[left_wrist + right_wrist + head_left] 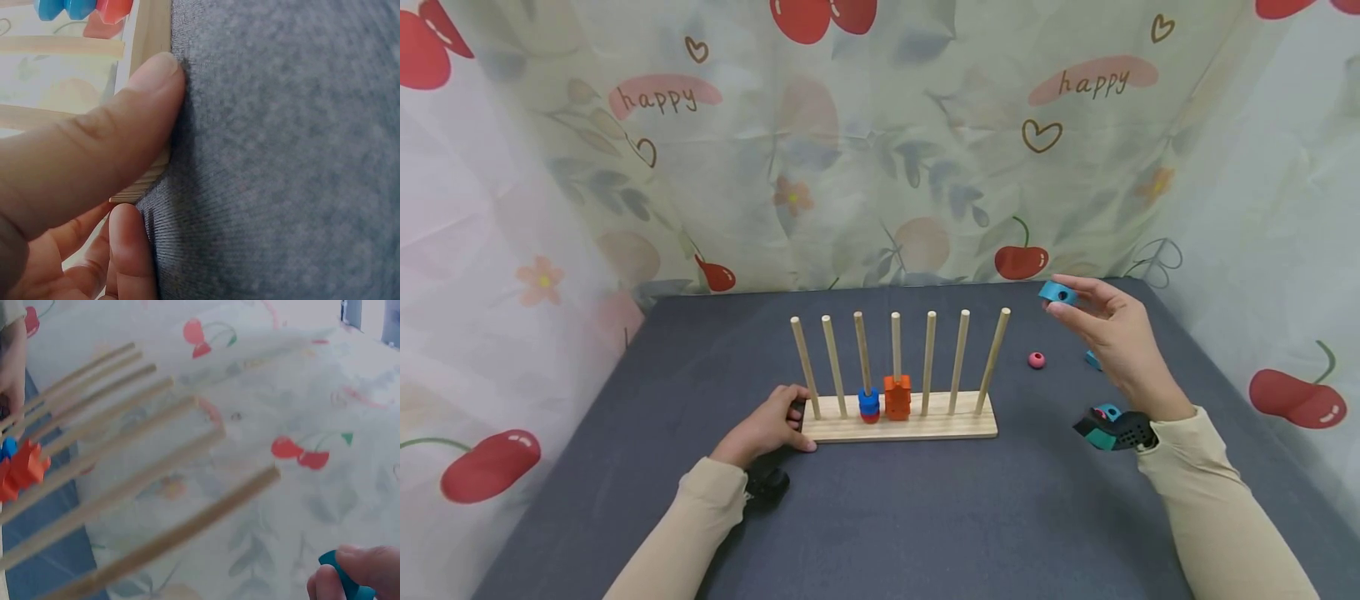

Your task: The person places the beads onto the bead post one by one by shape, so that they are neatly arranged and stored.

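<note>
A wooden peg board [925, 428] with several upright pegs stands on the dark cloth. My left hand [767, 425] grips its left end, thumb along the front edge [150, 37] and fingers curled at the end. One peg carries blue beads [868, 400] above a red bead [870, 418]; the peg to its right carries orange beads [897, 398] with notched edges. Beyond the rightmost peg, my right hand [1120, 333] is raised, pinching a blue bead [1054, 292] with a hole between thumb and fingers. In the right wrist view this bead [345, 584] is partly hidden by the fingertips.
On the dark cloth [925, 517], right of the board, lies a round pink bead [1036, 360]. A blue piece [1093, 360] sits partly hidden behind my right hand. A patterned curtain [865, 125] encloses the back and sides of the table.
</note>
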`<state>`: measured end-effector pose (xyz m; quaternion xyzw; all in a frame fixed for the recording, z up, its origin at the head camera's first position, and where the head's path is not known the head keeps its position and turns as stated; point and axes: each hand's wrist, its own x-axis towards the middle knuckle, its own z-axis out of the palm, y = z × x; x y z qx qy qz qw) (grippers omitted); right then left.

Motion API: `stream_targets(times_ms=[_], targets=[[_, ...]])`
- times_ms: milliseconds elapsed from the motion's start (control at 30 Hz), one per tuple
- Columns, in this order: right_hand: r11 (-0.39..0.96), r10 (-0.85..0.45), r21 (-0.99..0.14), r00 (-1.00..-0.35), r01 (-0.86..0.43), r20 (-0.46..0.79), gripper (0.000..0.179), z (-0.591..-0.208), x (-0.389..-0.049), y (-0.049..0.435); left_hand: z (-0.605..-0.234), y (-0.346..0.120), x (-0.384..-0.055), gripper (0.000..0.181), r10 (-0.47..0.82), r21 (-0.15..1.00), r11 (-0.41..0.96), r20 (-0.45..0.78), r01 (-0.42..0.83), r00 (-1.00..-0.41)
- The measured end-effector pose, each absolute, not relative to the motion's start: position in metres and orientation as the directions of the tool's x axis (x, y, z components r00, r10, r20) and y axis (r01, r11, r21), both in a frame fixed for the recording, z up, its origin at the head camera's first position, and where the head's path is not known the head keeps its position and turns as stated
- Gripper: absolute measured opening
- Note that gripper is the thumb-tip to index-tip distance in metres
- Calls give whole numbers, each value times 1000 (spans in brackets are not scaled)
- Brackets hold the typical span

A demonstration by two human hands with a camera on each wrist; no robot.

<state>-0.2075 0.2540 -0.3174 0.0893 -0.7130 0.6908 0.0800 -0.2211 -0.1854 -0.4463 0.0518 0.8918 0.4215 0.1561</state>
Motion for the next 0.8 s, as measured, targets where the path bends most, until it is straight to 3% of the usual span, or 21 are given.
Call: stream_targets(times_ms=[167,333,500,800], targets=[[-118,-41,-942,-946,-315,322,39,-302,-198,234,-446,-186,-221,74,228,771,635,-231,-35,-946],[-156,-61,-916,-922,-369,382,37,-290,-188,215,-446,-186,-221,74,231,773,633,-228,-31,-946],[-115,-68,-901,-901,-419,427,37,-283,-182,199,-446,-186,-221,74,231,771,636,-228,-30,-946],[73,-101,-891,-892,-448,440,34,-280,-182,173,-446,-186,-221,73,233,772,635,-234,-34,-944]])
